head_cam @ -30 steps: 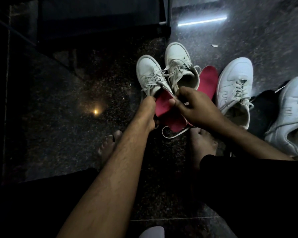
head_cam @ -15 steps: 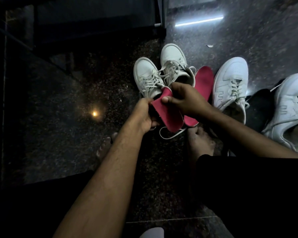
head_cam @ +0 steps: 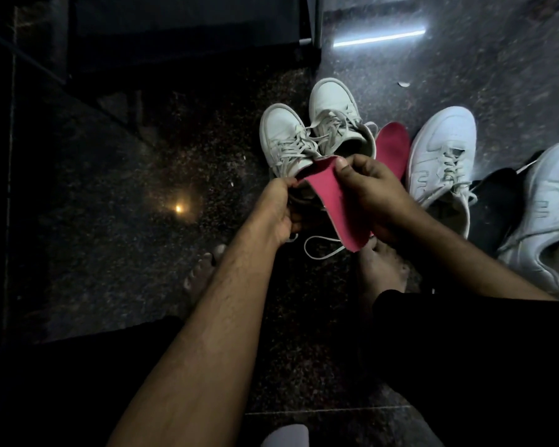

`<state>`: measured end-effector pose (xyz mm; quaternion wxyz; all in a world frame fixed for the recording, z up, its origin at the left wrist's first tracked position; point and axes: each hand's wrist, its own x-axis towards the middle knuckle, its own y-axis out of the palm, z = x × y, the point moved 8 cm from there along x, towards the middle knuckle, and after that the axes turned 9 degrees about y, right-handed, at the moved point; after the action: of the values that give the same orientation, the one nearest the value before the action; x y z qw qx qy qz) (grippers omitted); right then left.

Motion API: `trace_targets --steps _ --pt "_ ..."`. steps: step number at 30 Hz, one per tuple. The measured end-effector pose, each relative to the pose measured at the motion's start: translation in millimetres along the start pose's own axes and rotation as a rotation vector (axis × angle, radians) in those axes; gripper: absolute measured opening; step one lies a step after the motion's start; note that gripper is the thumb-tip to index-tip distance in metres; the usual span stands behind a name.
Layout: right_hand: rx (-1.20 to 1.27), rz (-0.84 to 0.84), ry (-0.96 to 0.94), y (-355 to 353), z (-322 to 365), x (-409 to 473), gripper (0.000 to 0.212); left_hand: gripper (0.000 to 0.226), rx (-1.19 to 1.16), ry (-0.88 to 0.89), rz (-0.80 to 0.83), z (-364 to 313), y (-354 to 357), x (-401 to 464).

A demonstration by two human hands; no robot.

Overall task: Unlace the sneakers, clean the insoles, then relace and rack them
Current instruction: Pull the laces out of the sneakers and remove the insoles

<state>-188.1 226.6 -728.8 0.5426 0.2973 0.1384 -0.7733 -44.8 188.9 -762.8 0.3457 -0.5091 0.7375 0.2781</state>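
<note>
The red insole (head_cam: 333,201), pinched by the right hand (head_cam: 371,191), runs near-to-far beside the sneaker (head_cam: 284,140) gripped by the left hand (head_cam: 279,211).

Dark speckled stone floor (head_cam: 117,195) under four white sneakers (head_cam: 441,158), a red insole (head_cam: 394,146).

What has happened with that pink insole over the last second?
The right hand has drawn the pink insole further out of the sneaker that the left hand steadies. The second insole and the other sneakers stayed put.
</note>
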Motion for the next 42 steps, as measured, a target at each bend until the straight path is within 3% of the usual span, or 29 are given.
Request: trace_targets --steps 4,8,11,13,16,19,21,26,30,35,42 --pt "-0.08 -0.097 0.117 -9.2 -1.4 -1.1 0.025 0.038 -0.031 0.001 -0.012 6.2 3.4 1.3" --pt "-0.574 -0.115 0.047 -6.3 14.6 6.6 0.011 0.028 -0.073 -0.004 -0.057 12.1 1.7 1.4" --pt "-1.116 -0.195 0.06 0.6 19.9 7.3 0.044 0.025 -0.067 0.001 -0.081 12.5 -0.8 2.6" --pt "-1.281 -0.193 0.028 8.7 25.1 7.1 0.053 0.027 -0.05 0.013 -0.076 12.0 -0.4 3.1" --pt "-1.305 -0.081 0.136 9.7 19.2 11.2 0.059 0.028 -0.053 0.023 -0.069 13.1 1.1 4.4" --pt "-1.13 -0.004 0.309 -1.9 5.6 13.0 0.055 0.028 -0.07 0.018 -0.056 15.3 3.5 8.7" --pt "-1.077 -0.002 0.324 -4.5 1.2 12.6 0.052 0.027 -0.087 0.002 -0.07 15.7 3.8 9.8" --pt "-1.178 0.056 0.152 8.3 6.0 8.6 0.046 0.033 -0.166 -0.05 -0.076 20.5 6.1 11.3" --pt "-1.477 0.084 -0.275 31.1 25.0 -5.3 0.039 0.034 -0.347 -0.038 -0.124 21.6 5.7 14.6" --pt "-1.579 0.184 -0.723 64.2 23.9 -37.1 0.043 0.048 -0.448 0.026 -0.072 13.3 6.1 18.8" --pt "-1.536 -0.075 -0.747 35.4 36.8 -38.6 0.051 0.037 -0.27 0.027 -0.093 7.1 -6.0 15.8"
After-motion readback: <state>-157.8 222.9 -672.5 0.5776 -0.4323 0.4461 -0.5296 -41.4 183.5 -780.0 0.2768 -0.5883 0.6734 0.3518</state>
